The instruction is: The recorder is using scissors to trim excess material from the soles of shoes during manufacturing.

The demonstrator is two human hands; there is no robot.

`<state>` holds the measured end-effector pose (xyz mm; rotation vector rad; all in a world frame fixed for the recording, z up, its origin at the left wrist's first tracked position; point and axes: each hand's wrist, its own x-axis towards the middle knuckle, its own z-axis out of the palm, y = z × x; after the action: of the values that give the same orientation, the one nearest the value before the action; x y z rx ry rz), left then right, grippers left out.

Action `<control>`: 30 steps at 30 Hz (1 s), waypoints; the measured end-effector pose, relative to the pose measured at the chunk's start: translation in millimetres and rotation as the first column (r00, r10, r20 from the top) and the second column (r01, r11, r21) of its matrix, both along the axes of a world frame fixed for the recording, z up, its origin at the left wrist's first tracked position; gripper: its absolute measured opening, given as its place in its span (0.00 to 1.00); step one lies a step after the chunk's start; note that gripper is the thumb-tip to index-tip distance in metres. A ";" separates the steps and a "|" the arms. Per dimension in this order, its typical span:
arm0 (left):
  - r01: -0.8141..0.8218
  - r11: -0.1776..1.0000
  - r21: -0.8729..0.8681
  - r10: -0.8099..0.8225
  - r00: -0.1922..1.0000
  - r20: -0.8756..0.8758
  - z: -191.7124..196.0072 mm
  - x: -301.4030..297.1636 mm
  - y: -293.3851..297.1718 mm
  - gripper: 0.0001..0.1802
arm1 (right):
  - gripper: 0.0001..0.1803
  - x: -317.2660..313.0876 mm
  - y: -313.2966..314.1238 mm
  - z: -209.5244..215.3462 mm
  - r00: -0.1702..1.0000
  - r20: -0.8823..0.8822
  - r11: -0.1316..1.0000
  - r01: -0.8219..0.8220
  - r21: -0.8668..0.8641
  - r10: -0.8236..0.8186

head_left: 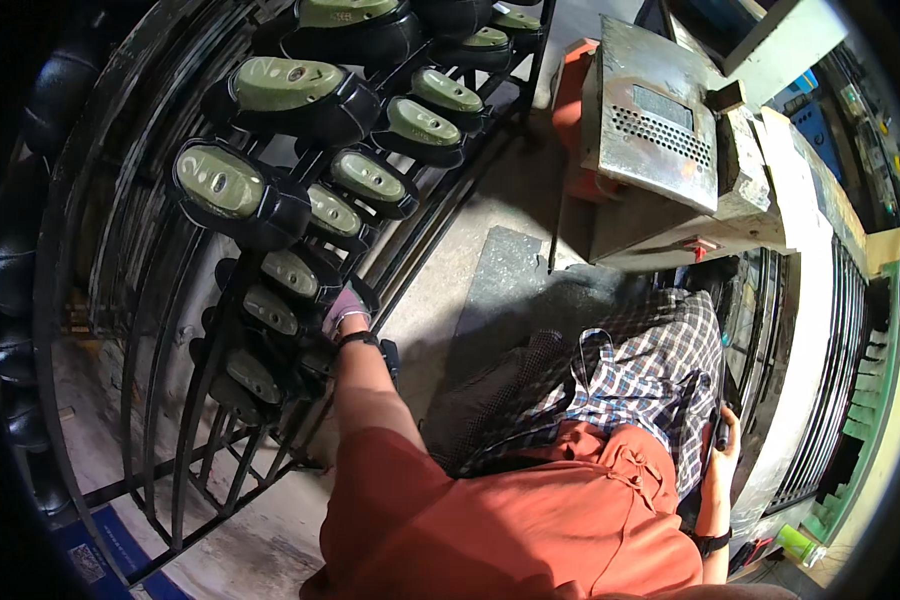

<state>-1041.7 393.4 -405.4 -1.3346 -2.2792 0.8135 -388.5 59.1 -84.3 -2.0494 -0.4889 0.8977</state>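
Note:
My left arm reaches into a black metal rack of black shoe uppers on green lasts. My left hand (347,309), in a pinkish glove, is among the lower shoes, against a black shoe upper (296,274) on its last. Its fingers are mostly hidden, so their grip does not show. Low at my right side, my right hand (727,446) has its fingers curled round a small black object (722,430), whose kind I cannot make out. Larger shoe uppers (232,187) sit higher on the rack, last bottoms facing up.
Ahead to the right stands a metal machine (660,150) with a perforated plate and orange parts. A dark mat (505,270) lies on the floor before it. Along my right runs a light-edged bench (785,390) with dark slats. A blue printed sheet (100,560) lies at lower left.

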 end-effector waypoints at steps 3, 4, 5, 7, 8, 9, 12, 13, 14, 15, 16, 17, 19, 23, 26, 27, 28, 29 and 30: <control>-0.143 0.989 0.045 0.118 0.928 0.354 12.5 32.5 -10.2 0.30 | 0.28 -9.7 8.8 5.6 0.988 0.119 0.996 -0.094 0.000 0.094; -0.196 0.979 0.051 0.152 0.876 0.458 25.3 31.5 -11.2 0.31 | 0.28 -10.9 8.5 4.9 0.975 0.170 0.989 -0.148 0.021 0.143; -0.251 0.967 0.051 0.181 0.812 0.555 39.4 29.7 -13.1 0.33 | 0.28 -12.0 8.4 3.8 0.957 0.220 0.978 -0.204 0.039 0.191; -0.346 0.937 0.042 0.210 0.658 0.723 70.3 43.5 -16.7 0.36 | 0.28 -9.6 4.7 -1.8 0.887 0.370 0.960 -0.273 -0.057 0.275; -0.389 0.921 0.028 0.216 0.570 0.793 85.7 52.7 -23.6 0.38 | 0.29 -5.9 1.1 -7.2 0.882 0.373 0.956 -0.289 -0.056 0.289; -0.431 0.902 0.011 0.217 0.475 0.853 104.3 58.8 -22.3 0.40 | 0.29 -3.2 -1.5 -10.1 0.876 0.374 0.950 -0.307 -0.054 0.304; 0.055 0.929 0.366 -0.281 0.749 0.600 111.2 50.2 -99.2 0.44 | 0.29 -10.0 3.8 -6.8 0.897 0.332 0.955 -0.294 -0.041 0.291; 0.137 0.966 0.221 -0.246 0.758 0.604 112.6 44.0 -116.9 0.46 | 0.29 -9.3 0.4 -6.3 0.900 0.338 0.959 -0.280 -0.041 0.277; 0.217 0.974 0.070 -0.215 0.770 0.601 113.6 38.8 -126.9 0.47 | 0.29 -8.0 -3.5 -5.8 0.887 0.368 0.959 -0.275 -0.065 0.280; 0.215 0.974 0.073 -0.215 0.772 0.599 111.4 21.5 -137.1 0.47 | 0.29 -6.9 -4.0 -3.8 0.870 0.390 0.953 -0.289 -0.088 0.300; 0.262 0.958 -0.118 -0.164 0.836 0.524 105.2 4.5 -141.9 0.47 | 0.29 -2.6 -7.7 -7.4 0.872 0.391 0.954 -0.288 -0.081 0.296; 0.287 0.907 -0.307 -0.133 0.889 0.439 100.0 -1.6 -142.4 0.46 | 0.29 4.0 -13.2 -13.3 0.897 0.355 0.963 -0.265 -0.041 0.262; 0.233 0.910 -0.343 -0.079 0.910 0.408 99.9 1.7 -136.1 0.45 | 0.30 3.6 -12.3 -12.1 0.922 0.321 0.972 -0.233 0.010 0.218; 0.072 0.969 -0.235 0.042 0.894 0.446 81.2 7.3 -122.0 0.42 | 0.29 -5.4 -8.0 7.2 0.897 0.362 0.960 -0.278 0.018 0.253; 0.323 0.926 -0.194 -0.197 0.854 0.481 104.3 95.4 -96.5 0.37 | 0.26 -4.2 -18.5 28.4 0.708 0.620 0.938 -0.308 -0.160 0.338; 0.297 0.939 -0.173 -0.184 0.860 0.477 89.1 97.8 -102.6 0.38 | 0.26 1.1 -22.7 29.6 0.598 0.718 0.922 -0.349 -0.168 0.357; 0.236 0.952 -0.193 -0.105 0.847 0.521 87.7 119.3 -98.2 0.39 | 0.26 8.0 -31.5 33.3 0.513 0.782 0.923 -0.328 -0.202 0.354; 0.298 0.926 -0.233 -0.111 0.802 0.586 97.2 143.1 -91.1 0.40 | 0.26 16.6 -44.1 36.3 0.424 0.836 0.927 -0.290 -0.238 0.347; 0.371 0.894 -0.251 -0.135 0.757 0.639 99.8 153.6 -87.6 0.39 | 0.27 26.8 -56.0 37.3 0.438 0.848 0.949 -0.237 -0.210 0.297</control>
<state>-888.1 305.9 -305.5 -2.3219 -2.3607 0.8175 -361.6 3.0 -47.0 -2.4226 -1.3958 -0.1110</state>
